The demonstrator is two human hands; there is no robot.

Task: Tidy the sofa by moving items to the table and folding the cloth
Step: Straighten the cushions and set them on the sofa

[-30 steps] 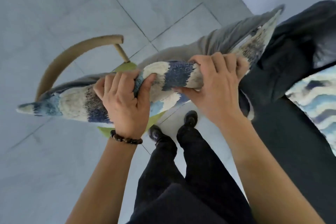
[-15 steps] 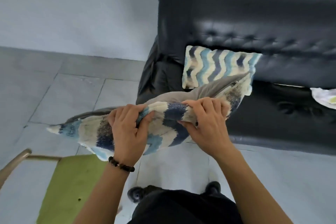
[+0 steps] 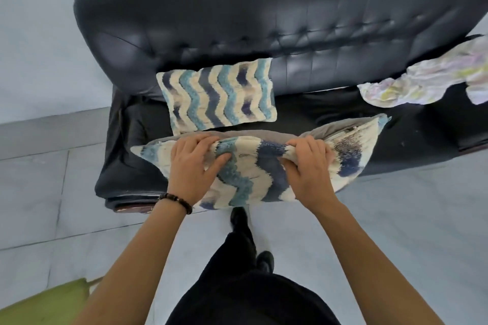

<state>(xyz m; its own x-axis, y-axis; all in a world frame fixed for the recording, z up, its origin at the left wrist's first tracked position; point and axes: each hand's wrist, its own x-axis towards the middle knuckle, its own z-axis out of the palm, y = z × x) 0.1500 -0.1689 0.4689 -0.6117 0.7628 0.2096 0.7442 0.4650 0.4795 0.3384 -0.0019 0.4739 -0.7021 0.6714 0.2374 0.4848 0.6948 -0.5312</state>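
While I stand before the black sofa (image 3: pixel 264 13), my left hand (image 3: pixel 194 166) and right hand (image 3: pixel 307 169) both clamp curled fingers on the top edge of a wavy-striped pillow (image 3: pixel 253 174) at mid-frame. A matching pillow (image 3: pixel 219 96) leans against the backrest above; the crumpled cloth (image 3: pixel 427 79) lies upper right.

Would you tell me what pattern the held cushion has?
The cushion has wavy blue, navy and cream stripes; head view.
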